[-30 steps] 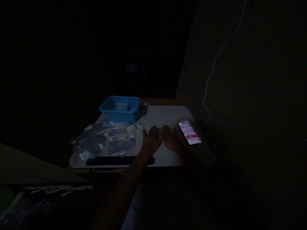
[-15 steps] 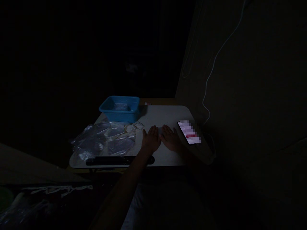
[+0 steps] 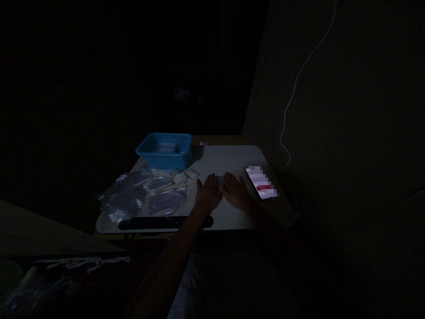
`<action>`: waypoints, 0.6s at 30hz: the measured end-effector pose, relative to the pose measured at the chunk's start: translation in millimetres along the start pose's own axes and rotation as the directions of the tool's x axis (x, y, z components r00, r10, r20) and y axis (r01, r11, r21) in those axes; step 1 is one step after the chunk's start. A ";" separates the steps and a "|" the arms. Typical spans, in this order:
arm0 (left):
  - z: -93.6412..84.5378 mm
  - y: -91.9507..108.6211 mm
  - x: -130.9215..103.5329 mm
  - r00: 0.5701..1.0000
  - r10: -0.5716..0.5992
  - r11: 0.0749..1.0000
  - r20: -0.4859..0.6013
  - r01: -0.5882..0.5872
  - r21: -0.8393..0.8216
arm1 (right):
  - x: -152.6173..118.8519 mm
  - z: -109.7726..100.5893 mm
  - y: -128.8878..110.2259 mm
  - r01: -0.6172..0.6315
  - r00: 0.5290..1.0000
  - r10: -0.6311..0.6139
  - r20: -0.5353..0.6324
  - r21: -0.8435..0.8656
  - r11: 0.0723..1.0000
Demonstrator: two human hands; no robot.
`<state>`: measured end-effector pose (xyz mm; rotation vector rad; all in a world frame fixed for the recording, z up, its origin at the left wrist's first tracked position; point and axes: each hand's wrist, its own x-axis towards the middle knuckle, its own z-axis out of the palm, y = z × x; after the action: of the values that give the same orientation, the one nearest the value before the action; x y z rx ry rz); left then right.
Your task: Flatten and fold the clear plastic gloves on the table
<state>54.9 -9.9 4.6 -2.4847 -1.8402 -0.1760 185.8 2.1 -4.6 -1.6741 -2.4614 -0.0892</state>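
My left hand (image 3: 208, 193) lies palm down and flat on the white tabletop (image 3: 229, 155), fingers pointing away from me. Beside it my right hand (image 3: 235, 191) rests the same way, thumb side touching or nearly touching the left. Neither hand shows anything in its grip; what may lie under the palms is hidden. To the left of my left hand are crumpled clear plastic bags (image 3: 133, 197) and some small white packets (image 3: 186, 176). A phone with a lit screen (image 3: 260, 181) lies just right of my right hand.
A blue plastic basin (image 3: 166, 159) holding something clear stands at the table's back left. A long black bar (image 3: 156, 223) runs along the front edge. A white cable (image 3: 292, 93) hangs on the right wall. More plastic (image 3: 36, 292) is at lower left. The room is very dark.
Both hands stay flat in nearly the same place. The view has shifted very slightly; nothing on the table has visibly moved.
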 end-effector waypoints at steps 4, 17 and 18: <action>0.5 -0.3 0.2 1.000 -0.008 1.000 0.001 0.008 0.008 | -1.2 -1.2 -1.0 0.000 1.000 0.000 -0.010 0.010 1.000; -0.6 -0.2 0.3 1.000 -0.012 1.000 0.010 0.012 -0.001 | -0.8 -1.8 -1.8 0.002 1.000 -0.002 -0.020 0.009 1.000; -0.3 -0.2 0.3 1.000 -0.013 1.000 0.009 0.013 0.000 | -0.9 -1.8 -1.8 0.002 1.000 -0.002 -0.019 0.007 1.000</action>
<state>54.8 -9.6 4.9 -2.4784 -1.8604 -0.1657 184.6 0.3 -2.8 -1.6601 -2.4465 -0.0958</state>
